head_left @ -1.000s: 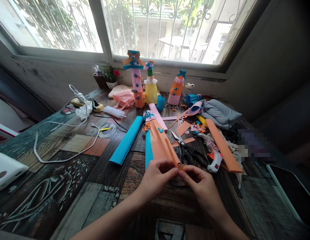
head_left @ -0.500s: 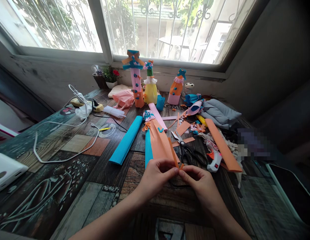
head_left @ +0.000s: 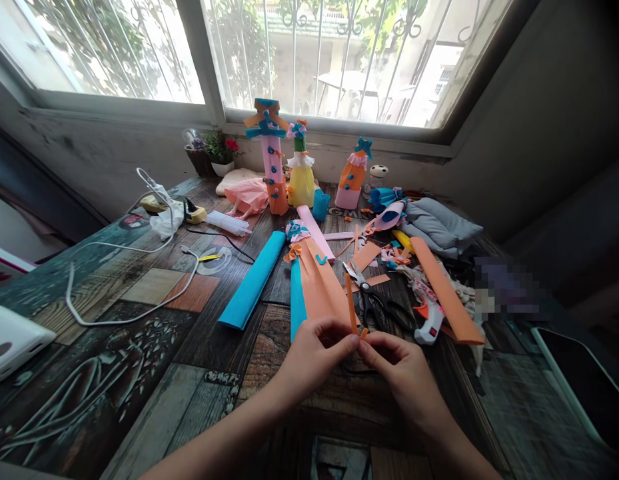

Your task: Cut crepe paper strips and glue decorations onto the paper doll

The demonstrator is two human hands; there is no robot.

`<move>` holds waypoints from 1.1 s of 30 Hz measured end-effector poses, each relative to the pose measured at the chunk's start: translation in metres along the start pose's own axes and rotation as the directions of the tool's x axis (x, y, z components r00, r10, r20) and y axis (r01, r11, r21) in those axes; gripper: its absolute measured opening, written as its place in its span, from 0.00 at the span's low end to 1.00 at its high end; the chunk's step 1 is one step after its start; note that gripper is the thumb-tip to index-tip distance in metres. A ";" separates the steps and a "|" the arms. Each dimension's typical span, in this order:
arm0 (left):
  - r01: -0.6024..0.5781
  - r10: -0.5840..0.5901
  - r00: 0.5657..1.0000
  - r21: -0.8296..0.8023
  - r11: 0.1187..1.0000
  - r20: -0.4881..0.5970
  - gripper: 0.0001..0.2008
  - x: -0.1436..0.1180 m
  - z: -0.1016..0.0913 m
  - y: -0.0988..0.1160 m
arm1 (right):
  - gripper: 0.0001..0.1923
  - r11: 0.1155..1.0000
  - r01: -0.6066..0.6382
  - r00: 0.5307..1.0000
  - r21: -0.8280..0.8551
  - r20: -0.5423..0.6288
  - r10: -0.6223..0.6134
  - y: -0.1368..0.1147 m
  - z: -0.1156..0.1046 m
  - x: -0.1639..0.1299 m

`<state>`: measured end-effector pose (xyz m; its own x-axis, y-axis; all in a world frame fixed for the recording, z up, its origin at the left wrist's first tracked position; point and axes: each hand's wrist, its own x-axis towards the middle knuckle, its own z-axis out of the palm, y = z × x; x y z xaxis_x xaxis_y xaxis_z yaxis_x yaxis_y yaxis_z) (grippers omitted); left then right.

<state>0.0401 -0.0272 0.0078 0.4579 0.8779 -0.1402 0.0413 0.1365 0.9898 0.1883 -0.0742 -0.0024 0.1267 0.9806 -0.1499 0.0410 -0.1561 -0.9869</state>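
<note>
Pinched between the fingertips of my left hand (head_left: 316, 350) is a narrow orange crepe paper strip (head_left: 350, 303), its long end standing up. My right hand (head_left: 399, 360) grips the same strip close by, thumb and finger pressed together, with a short end poking out. Just beyond my hands lies a blue and orange paper dress shape (head_left: 322, 283), topped with a pink and blue ruffle. Black-handled scissors (head_left: 376, 300) and a white and orange glue gun (head_left: 429, 322) rest to the right of it.
A blue crepe paper roll (head_left: 253, 280) lies left of the dress shape, an orange folded strip (head_left: 444, 290) at right. Paper-dressed figures (head_left: 302, 177) stand near the window. A white cable (head_left: 134, 323) curves across the left side; a phone (head_left: 579, 380) lies far right.
The upright end of the orange strip has swung slightly to stand straighter. Both hands stay nearly in place, still pinching it.
</note>
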 end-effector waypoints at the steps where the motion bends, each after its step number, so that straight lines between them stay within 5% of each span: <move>1: 0.001 -0.001 1.000 0.006 1.000 0.007 0.10 0.000 0.000 0.000 | 0.12 1.000 -0.005 1.000 0.004 0.019 0.005 0.000 0.000 0.000; 7: 0.082 -0.084 0.995 0.037 0.996 0.061 0.16 0.001 -0.002 0.001 | 0.12 0.999 -0.023 0.988 -0.024 0.154 0.026 0.002 -0.003 -0.001; 14: 0.066 -0.065 0.997 0.018 0.998 -0.044 0.19 0.002 -0.001 -0.002 | 0.11 1.000 0.006 0.995 -0.009 0.103 -0.005 -0.003 0.000 -0.002; 20: 0.101 -0.092 0.994 -0.199 0.975 0.054 0.17 0.001 0.000 0.000 | 0.11 0.998 0.014 0.999 0.062 0.046 -0.017 -0.005 0.001 -0.004; 33: 0.091 -0.090 0.996 -0.111 0.990 0.014 0.17 0.002 -0.001 -0.001 | 0.12 0.998 -0.009 0.993 0.054 0.116 0.003 -0.005 -0.001 -0.001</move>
<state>0.0399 -0.0255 0.0063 0.4647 0.8555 -0.2283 -0.0162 0.2660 0.9638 0.1886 -0.0743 0.0030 0.0114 0.9873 -0.1587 -0.0140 -0.1585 -0.9873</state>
